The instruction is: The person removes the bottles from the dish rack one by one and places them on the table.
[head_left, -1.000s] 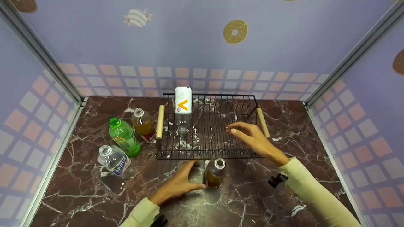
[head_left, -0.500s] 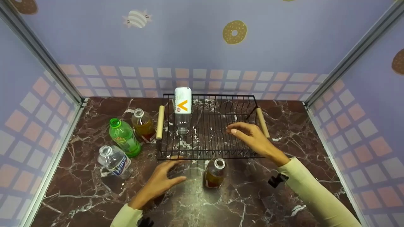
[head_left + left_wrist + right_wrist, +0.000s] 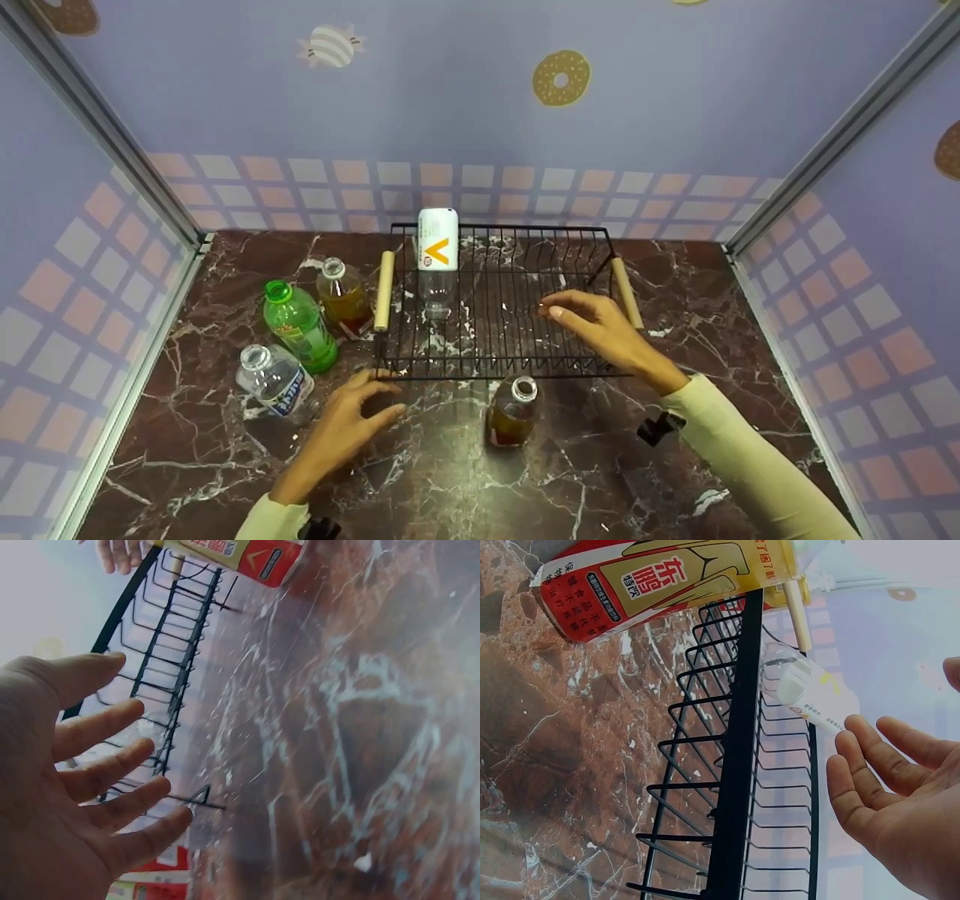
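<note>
My left hand (image 3: 347, 420) is near the front left corner of the black wire rack (image 3: 525, 360), fingers spread and holding nothing, beside a clear bottle (image 3: 276, 382). Over the rack's right part hovers my right hand (image 3: 600, 326), its fingers loosely bent around nothing. An open-necked bottle of amber drink (image 3: 513, 416) stands upright in front of the rack; its red and gold label (image 3: 656, 581) shows in the right wrist view. A bottle with a white label (image 3: 438, 240) lies in the rack's left part, its neck pointing toward me.
Left of the rack, a green bottle (image 3: 304, 330) and another amber bottle (image 3: 345, 300) stand on the dark marbled table (image 3: 187, 435). The rack has wooden handles, left (image 3: 385, 291) and right (image 3: 627, 292). Patterned walls (image 3: 450, 90) enclose the back and sides.
My left hand has moved away from the amber bottle in front of the rack, leftward toward the clear bottle. The amber bottle stays standing, and my right hand has barely moved.
</note>
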`<state>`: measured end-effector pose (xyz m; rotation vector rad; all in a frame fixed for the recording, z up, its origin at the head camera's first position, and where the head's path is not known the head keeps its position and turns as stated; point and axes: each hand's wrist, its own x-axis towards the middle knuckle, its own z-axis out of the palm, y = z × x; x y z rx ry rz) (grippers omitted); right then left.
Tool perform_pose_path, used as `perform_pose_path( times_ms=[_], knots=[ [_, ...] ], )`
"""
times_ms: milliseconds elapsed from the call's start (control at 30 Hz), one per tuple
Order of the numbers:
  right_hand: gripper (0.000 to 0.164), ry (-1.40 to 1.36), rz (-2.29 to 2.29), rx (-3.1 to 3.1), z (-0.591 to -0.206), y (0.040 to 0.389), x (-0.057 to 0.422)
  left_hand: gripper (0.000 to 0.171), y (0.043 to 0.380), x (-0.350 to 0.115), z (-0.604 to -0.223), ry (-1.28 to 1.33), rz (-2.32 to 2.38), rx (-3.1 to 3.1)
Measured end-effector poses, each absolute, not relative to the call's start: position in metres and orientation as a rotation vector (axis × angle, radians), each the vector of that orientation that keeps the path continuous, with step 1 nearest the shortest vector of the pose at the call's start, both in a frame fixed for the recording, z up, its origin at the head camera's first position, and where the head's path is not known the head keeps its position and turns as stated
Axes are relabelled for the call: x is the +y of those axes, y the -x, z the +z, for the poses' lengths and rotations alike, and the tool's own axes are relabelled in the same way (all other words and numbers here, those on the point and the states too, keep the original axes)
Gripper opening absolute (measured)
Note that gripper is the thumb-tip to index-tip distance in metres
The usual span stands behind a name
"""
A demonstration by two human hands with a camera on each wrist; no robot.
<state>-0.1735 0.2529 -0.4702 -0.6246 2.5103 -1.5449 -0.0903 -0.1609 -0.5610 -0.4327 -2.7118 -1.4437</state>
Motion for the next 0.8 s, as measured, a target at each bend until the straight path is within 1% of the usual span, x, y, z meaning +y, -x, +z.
perform_pose_path(
  times_ms=[133,233,333,500,567,667,800],
  knots=[
    [0.036,0.617,-1.534,2.517,-0.47,0.175,0.252,0.024,0.089,-0.169,-0.554,0.371,-1.38,-2.712],
    [0.037,0.614,-1.53,2.52,-0.471,0.176,0.252,0.032,0.089,-0.174,-0.549,0.325,-1.375,-2.697],
    [0.037,0.619,-1.527,2.523,-0.471,0.177,0.251,0.046,0.09,-0.176,-0.544,0.308,-1.377,-2.679],
    [0.036,0.619,-1.53,2.524,-0.472,0.18,0.25,0.076,0.093,-0.174,-0.538,0.305,-1.366,-2.697],
    [0.036,0.613,-1.53,2.524,-0.472,0.181,0.249,0.086,0.095,-0.172,-0.536,0.311,-1.364,-2.702],
    [0.038,0.606,-1.536,2.514,-0.473,0.182,0.249,0.095,0.098,-0.17,-0.534,0.334,-1.352,-2.698],
    [0.038,0.59,-1.55,2.498,-0.475,0.183,0.248,0.103,0.103,-0.168,-0.531,0.376,-1.335,-2.684]
  ],
)
